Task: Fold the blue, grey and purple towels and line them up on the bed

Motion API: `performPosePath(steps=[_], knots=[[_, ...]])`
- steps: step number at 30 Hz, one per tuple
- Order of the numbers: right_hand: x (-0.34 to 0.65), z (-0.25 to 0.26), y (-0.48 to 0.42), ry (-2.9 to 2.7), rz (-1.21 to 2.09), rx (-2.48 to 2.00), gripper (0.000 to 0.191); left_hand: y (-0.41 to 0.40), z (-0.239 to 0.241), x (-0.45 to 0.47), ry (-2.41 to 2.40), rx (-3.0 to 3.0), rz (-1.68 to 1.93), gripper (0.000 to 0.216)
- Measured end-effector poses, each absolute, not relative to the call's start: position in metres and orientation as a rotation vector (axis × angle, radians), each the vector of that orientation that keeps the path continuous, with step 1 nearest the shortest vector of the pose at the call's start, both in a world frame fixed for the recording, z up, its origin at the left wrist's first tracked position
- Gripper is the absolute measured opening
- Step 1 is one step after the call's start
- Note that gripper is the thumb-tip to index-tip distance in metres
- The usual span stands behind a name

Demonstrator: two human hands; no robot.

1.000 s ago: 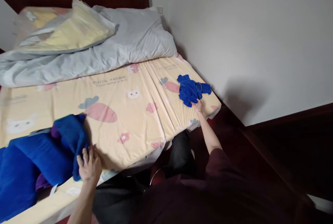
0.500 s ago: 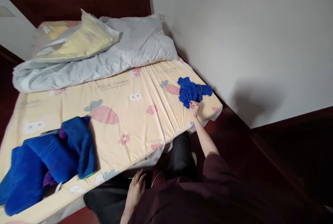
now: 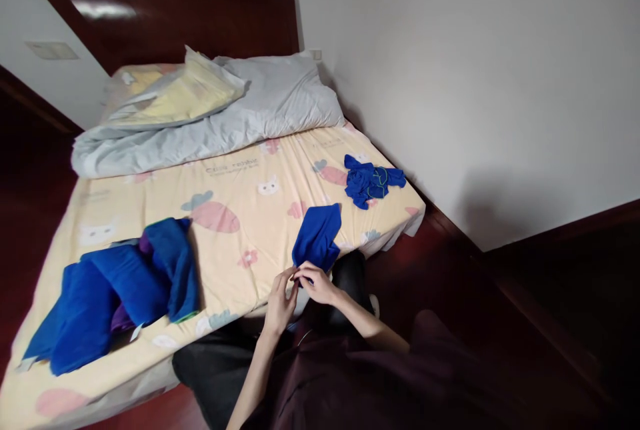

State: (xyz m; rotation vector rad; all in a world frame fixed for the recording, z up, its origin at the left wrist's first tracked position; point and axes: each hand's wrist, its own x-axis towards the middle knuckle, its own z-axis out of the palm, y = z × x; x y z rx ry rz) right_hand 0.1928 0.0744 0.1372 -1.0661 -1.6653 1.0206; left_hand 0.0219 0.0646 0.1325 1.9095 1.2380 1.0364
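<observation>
A small blue cloth (image 3: 317,238) lies at the front edge of the bed, its near corner drawn up to my fingers. My left hand (image 3: 281,297) pinches at that corner with its fingertips. My right hand (image 3: 317,285) meets it from the other side, fingers bent and closed on the same corner. The exact grip is partly hidden behind the fingers. Farther right on the bed rests a crumpled heap of blue cloths (image 3: 367,183) with green edging, apart from both hands.
A larger pile of blue and purple cloths (image 3: 125,283) lies on the left of the patterned bed sheet (image 3: 250,217). A grey quilt (image 3: 285,97) is bunched toward the dark wooden headboard (image 3: 200,17). A white wall (image 3: 475,83) stands on the right.
My right hand has come back from the right-hand heap toward my body, bringing one blue cloth. My left hand has risen from my lap to meet it. The view has shifted slightly.
</observation>
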Motion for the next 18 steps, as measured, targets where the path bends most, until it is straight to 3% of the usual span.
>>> performPosePath(steps=[6, 11, 14, 18], knots=[[0.207, 0.167, 0.036, -1.823, 1.033, -1.022, 0.027, 0.041, 0.148, 0.009, 1.177, 1.891, 0.932, 0.028], [0.22, 0.196, 0.019, -1.887, 1.096, -0.935, 0.018, 0.03, 0.15, 0.011, 0.983, 1.902, 0.748, 0.026], [0.219, 0.206, 0.009, -1.766, 1.166, -0.948, 0.013, 0.025, 0.139, 0.012, 1.001, 1.89, 0.767, 0.022], [0.216, 0.216, -0.003, -1.636, 1.264, -0.934, 0.024, 0.024, 0.122, 0.003, 1.202, 1.836, 0.905, 0.022]])
